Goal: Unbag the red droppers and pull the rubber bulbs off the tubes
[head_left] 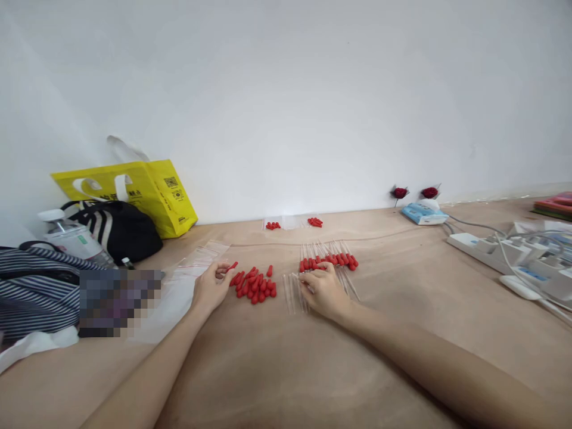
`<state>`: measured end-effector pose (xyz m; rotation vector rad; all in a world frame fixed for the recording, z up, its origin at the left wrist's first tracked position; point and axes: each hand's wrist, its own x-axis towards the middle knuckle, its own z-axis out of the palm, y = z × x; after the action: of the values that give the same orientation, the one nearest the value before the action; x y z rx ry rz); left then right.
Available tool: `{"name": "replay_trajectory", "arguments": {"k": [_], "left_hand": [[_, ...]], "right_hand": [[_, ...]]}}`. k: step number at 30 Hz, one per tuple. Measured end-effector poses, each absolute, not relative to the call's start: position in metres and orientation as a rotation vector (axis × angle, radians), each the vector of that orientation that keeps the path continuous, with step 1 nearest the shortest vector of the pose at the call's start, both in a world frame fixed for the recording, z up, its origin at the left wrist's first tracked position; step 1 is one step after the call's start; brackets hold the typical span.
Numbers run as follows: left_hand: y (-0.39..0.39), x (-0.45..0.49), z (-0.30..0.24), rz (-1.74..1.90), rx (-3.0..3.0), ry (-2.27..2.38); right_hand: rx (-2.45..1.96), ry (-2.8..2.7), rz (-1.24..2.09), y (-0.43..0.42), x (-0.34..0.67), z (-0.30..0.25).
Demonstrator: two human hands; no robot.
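My left hand (pixel 211 287) pinches a single red rubber cap (pixel 232 266) at the left edge of a loose pile of red caps (pixel 254 285) on the brown table. My right hand (pixel 322 290) lies curled over a row of clear thin glass tubes (pixel 295 292), fingertips pressed on them. Behind it lies a row of finished tubes with red caps fitted (pixel 329 260). Flat clear plastic bags (pixel 185 280) lie under and left of my left wrist.
Two small packs of red caps (pixel 292 223) lie by the wall. A yellow bag (pixel 147 190), a striped black bag (pixel 118 229) and a bottle (pixel 74 238) stand at left. A power strip with cables (pixel 504 250), a blue pack (pixel 422 213) and two red roses sit at right.
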<state>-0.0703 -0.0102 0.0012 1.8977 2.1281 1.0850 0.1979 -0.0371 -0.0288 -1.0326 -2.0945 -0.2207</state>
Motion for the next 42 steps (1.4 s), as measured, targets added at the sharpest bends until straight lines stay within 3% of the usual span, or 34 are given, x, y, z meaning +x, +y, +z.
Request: {"name": "replay_trajectory", "arguments": {"k": [5, 19, 28, 32, 42], "left_hand": [[-0.006, -0.070, -0.005, 1.007, 1.907, 2.105], [-0.006, -0.070, -0.004, 0.992, 1.971, 2.119], [-0.011, -0.057, 0.006, 1.108, 2.201, 2.060], [-0.011, -0.008, 0.019, 0.802, 2.501, 1.883], [0.047, 0.085, 0.018, 0.340, 2.218, 1.927]], "right_hand": [[-1.143, -2.227, -0.345, -0.041, 0.180, -0.027], [-1.139, -2.283, -0.195, -0.056, 0.179, -0.023], [-1.148, -2.000, -0.267, -0.052, 0.256, -0.024], [-1.346, -1.948, -0.195, -0.049, 0.297, -0.027], [-1.572, -1.886, 0.053, -0.044, 0.317, -0.021]]}}
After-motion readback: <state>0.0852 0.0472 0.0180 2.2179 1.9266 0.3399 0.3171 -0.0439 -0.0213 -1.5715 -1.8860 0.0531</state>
